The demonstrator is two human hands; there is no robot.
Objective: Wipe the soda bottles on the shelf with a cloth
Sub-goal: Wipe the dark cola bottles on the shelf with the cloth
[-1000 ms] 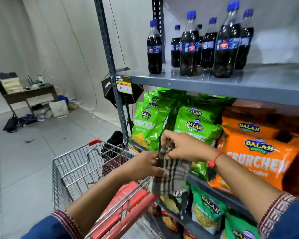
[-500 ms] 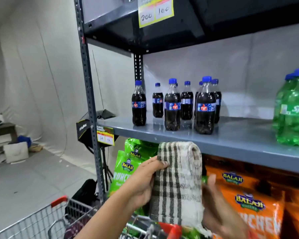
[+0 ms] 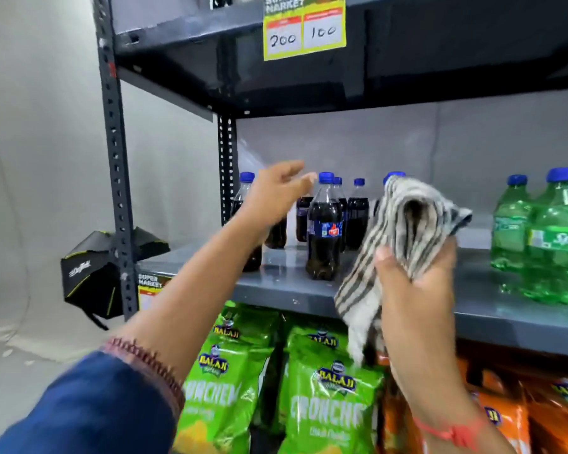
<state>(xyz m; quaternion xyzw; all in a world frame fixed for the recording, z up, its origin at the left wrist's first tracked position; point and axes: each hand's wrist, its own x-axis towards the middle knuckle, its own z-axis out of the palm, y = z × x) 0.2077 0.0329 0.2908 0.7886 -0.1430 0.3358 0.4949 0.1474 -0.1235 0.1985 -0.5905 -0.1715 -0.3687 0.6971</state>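
I see my left hand (image 3: 277,191) raised in front of the cola bottles (image 3: 323,231), fingers spread and loose, holding nothing; it hides part of the leftmost ones, and I cannot tell whether it touches any. My right hand (image 3: 413,276) grips the folded striped cloth (image 3: 394,237), fingers closed round its middle, with one end hanging down past the shelf (image 3: 505,319) edge. The cola bottles stand upright in a cluster at the shelf's left end. Green bottles (image 3: 551,244) stand well apart to the right. Green bags (image 3: 325,404) and orange bags (image 3: 545,417) fill the shelf below.
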